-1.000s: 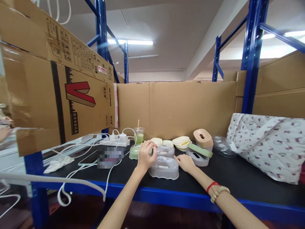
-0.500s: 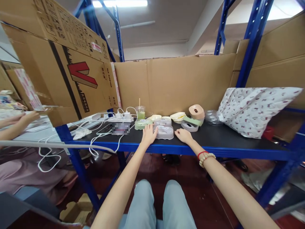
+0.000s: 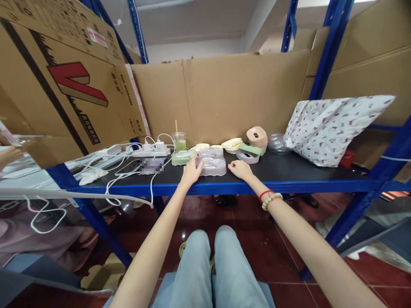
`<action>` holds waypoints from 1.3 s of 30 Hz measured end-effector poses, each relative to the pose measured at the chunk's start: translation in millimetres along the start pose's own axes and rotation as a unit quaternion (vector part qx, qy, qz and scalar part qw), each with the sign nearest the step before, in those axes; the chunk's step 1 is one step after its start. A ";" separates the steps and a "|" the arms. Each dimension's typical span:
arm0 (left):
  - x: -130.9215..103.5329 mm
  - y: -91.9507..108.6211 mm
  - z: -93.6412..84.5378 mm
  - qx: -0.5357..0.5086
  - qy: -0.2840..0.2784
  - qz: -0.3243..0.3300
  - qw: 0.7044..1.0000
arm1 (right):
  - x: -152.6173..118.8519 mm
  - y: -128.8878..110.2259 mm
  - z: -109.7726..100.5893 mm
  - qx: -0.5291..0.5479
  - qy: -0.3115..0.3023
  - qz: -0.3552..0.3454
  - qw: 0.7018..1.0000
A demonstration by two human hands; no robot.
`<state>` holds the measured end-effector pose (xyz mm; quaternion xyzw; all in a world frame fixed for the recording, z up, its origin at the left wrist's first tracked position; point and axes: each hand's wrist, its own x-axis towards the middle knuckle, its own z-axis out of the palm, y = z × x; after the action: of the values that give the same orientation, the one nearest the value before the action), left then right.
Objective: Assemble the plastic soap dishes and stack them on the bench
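Observation:
My left hand rests on the black tabletop at the left end of a clear greyish plastic case. Its fingers are stretched out, and the thumb touches the case's edge. A similar grey piece lies right behind, and a pale green one is beside my fingertips. To the right of the case, apart from it, my right hand lies on the table with fingers curled and nothing visible in them. Nearest to it is a grey oval ring-shaped piece, with a green strip-like piece leaning over it.
A peach-coloured box with a slot, yellow pieces and clear plastic stand farther back. A drink cup, power strip and white cables are left. A patterned bag is right. Cardboard walls the back.
The view has tilted down and turned slightly, so the table appears higher and farther left. Both hands stay in nearly the same places beside the grey case.

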<state>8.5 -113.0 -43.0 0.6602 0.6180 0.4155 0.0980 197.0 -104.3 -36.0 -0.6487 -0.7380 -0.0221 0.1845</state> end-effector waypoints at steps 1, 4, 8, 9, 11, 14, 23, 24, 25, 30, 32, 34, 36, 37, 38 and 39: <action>1.0 -1.5 1.2 0.006 -0.003 0.000 1.000 | 1.0 0.6 1.5 0.002 0.001 0.002 1.000; 3.3 -5.6 4.1 0.020 -0.010 0.002 1.000 | 4.3 2.0 5.3 0.003 0.000 0.007 1.000; 4.1 -8.4 5.3 0.025 -0.011 0.006 1.000 | 7.7 2.7 7.5 -0.004 -0.004 0.012 1.000; 3.9 -8.6 5.2 0.027 -0.009 0.006 1.000 | 8.2 2.7 7.7 -0.007 -0.004 0.012 1.000; 3.2 -8.7 5.1 0.035 -0.008 0.009 0.999 | 8.8 2.9 7.9 -0.012 -0.004 0.010 1.000; 1.8 -8.4 4.9 0.049 -0.010 0.018 0.999 | 9.1 3.3 8.6 -0.017 -0.002 0.006 1.000; -5.2 -3.2 1.9 0.076 -0.001 0.021 0.997 | 3.2 2.4 6.6 -0.011 0.004 0.008 1.000; -6.0 -2.1 1.2 0.079 -0.001 0.019 0.997 | 2.3 2.1 5.8 -0.009 0.004 0.010 1.000; -6.8 -1.0 0.5 0.082 -0.001 0.018 0.996 | 1.4 1.8 5.1 -0.007 0.005 0.011 1.000; -9.0 4.0 -2.6 0.095 -0.001 0.014 0.995 | -2.1 0.2 1.7 0.007 0.007 0.014 1.000; -9.3 5.4 -3.4 0.100 0.000 0.014 0.995 | -3.2 -0.3 0.6 0.010 0.007 0.016 1.000; -9.6 6.5 -4.2 0.103 0.000 0.013 0.995 | -4.1 -0.7 -0.3 0.011 0.006 0.017 1.000; -9.8 7.2 -4.7 0.104 -0.001 0.012 0.995 | -4.7 -1.1 -1.1 0.009 0.005 0.019 1.000; -10.0 7.5 -4.9 0.104 -0.001 0.011 0.995 | -4.9 -1.3 -1.4 0.008 0.005 0.020 1.000; -10.0 7.6 -5.0 0.104 -0.001 0.010 0.995 | -5.0 -1.4 -1.7 0.006 0.004 0.020 1.000; -10.0 7.7 -5.0 0.104 -0.001 0.009 0.995 | -5.0 -1.6 -1.9 0.004 0.003 0.021 1.000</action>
<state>11.9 -125.6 -39.1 0.6729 0.6516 0.3493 0.0262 196.4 -109.8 -35.3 -0.6629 -0.7241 -0.0169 0.1895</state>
